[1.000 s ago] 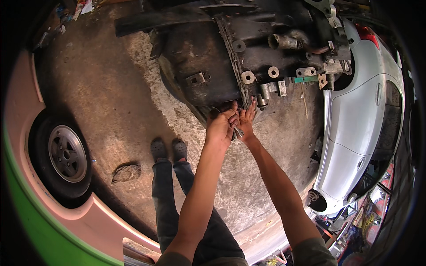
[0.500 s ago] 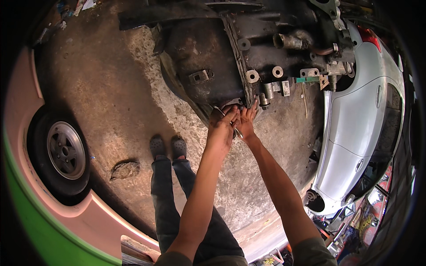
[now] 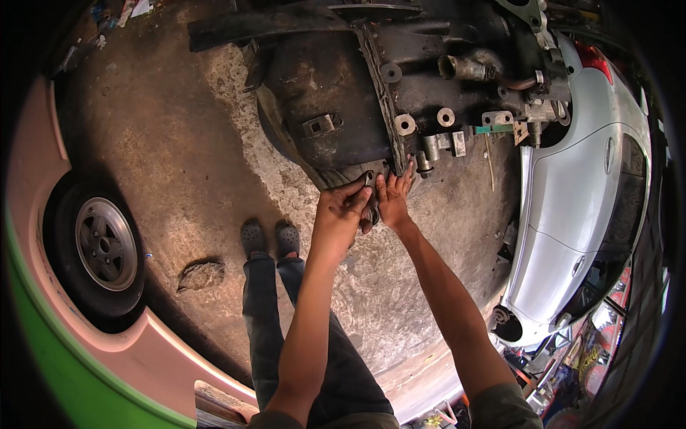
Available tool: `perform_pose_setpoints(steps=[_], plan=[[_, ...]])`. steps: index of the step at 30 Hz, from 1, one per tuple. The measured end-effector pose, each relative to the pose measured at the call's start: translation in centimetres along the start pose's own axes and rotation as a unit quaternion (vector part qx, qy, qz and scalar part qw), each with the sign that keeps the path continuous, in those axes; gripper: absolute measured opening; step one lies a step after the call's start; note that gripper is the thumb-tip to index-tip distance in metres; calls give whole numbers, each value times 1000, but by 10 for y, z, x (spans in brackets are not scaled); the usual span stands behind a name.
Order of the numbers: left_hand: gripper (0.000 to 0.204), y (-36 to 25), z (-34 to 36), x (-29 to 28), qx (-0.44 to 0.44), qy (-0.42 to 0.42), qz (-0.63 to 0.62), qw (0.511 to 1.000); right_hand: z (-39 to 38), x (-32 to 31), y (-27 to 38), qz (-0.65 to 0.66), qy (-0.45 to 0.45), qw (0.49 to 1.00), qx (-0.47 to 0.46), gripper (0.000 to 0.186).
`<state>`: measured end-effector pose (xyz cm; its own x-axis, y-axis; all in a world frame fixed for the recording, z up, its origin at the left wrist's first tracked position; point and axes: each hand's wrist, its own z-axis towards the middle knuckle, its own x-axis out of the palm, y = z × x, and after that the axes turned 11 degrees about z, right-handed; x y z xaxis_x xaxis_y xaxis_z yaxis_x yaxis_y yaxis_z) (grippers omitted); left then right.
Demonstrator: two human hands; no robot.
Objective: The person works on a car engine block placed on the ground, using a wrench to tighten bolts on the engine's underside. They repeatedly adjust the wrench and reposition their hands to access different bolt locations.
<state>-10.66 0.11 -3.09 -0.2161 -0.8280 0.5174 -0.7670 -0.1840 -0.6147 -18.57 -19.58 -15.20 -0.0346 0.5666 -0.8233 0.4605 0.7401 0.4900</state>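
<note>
- Left hand (image 3: 343,205) closes around what looks like a metal wrench (image 3: 369,180), mostly hidden, beside the engine's (image 3: 421,93) near edge.
- Right hand (image 3: 394,204) spreads there, fingers extended, nothing visibly held.
- Wrench should feel light, stiff, slick if oily; grip mid-shank.

A rough, stained concrete floor (image 3: 164,129) spreads out, brown and dim on the left, paler grey and brighter toward the lower right. Along the left curves a green-and-pink painted vehicle body (image 3: 121,350) with a black-tyred, grey-rimmed wheel (image 3: 106,243). On the right stands a silver car (image 3: 564,214) with a red tail light (image 3: 594,61); mixed, colourful clutter (image 3: 586,357) lies near its lower end.
</note>
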Motion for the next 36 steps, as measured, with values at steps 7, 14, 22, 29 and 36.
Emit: perform_pose_setpoints(steps=[7,14,22,29,36], plan=[[30,-12,7,-1,-26,96,-108,989,4,8,-22,-98,22,993,-61,71],[24,-25,7,10,-48,-13,-30,998,3,13,-28,-154,24,986,-62,72],[29,-27,18,-3,-85,77,-101,988,-2,7,-17,-58,5,997,-49,72],[30,6,6,39,58,-79,-13,995,-1,9,-24,-109,24,992,-66,71],[22,52,40,41,152,-166,-46,973,-2,7,-19,-39,17,998,-36,72]])
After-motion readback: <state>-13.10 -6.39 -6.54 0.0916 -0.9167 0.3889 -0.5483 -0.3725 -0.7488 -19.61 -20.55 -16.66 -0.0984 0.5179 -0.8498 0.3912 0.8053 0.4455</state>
